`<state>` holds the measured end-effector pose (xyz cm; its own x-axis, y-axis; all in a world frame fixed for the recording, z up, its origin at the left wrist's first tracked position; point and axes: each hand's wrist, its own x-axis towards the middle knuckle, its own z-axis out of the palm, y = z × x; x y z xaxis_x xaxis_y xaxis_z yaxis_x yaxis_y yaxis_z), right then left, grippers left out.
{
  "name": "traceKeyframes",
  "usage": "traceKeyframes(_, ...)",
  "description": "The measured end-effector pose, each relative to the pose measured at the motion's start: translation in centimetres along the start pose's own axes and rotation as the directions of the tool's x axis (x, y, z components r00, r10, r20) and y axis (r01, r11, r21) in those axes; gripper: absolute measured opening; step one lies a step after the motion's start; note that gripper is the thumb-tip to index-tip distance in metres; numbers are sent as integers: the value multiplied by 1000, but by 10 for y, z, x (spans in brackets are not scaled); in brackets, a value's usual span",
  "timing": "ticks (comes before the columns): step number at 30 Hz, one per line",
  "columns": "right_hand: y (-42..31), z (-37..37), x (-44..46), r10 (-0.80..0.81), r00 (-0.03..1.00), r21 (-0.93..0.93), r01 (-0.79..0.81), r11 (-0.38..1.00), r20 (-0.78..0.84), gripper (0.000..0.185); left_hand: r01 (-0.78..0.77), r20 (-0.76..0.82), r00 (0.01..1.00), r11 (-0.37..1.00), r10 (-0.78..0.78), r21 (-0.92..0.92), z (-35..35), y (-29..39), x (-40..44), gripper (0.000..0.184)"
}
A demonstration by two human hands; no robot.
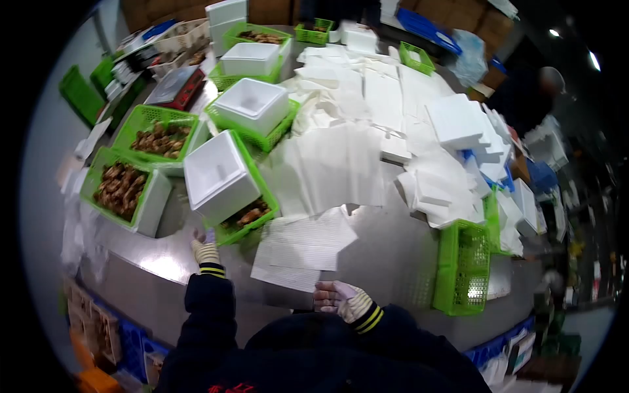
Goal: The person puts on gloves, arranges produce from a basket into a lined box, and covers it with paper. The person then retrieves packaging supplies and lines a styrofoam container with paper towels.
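Observation:
My left hand (204,247), in a striped fingerless glove, is at the near corner of a green basket (270,196), its fingers apart. Whether it touches the basket I cannot tell. A white foam box (219,175) sits tilted on that basket, above brown knobbly roots that look like ginger (249,213). My right hand (341,299), gloved alike, is close to my body with curled fingers. It lies just beside the near edge of the thin white sheets (298,252); anything inside its fingers is hidden.
More green baskets of roots (121,190) stand at left, beside a red scale (187,88). White liners (327,164) cover the table's middle. Foam lids (458,121) pile up at right, behind a green basket (462,268). A person (524,98) is at the far right.

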<state>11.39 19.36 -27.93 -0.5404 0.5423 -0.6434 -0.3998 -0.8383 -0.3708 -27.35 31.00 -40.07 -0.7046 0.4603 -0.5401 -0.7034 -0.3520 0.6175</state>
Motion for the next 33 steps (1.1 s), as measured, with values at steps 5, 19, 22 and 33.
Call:
traceKeyframes(5,-15,4,-17,-72,983,-5,72,997,-169,35,164,2,921,394,-389,904,-14,-7,91,49)
traceKeyframes(19,-18,-303,-219,-770,-432,-742,-281,609,-468,79,-263,607,738,702,-295,661,-7,49,-139,33)
traceKeyframes(22,-11,-374,-238,-407,-529,-556,155,817,-745,79,-300,713,622,742,-323,599,-11,-1,-168,33)
traceKeyframes(33,12,-304,-228,-195,424,143,644,752,-885,37,-273,650,252,592,-717,759,38,-163,-422,26)
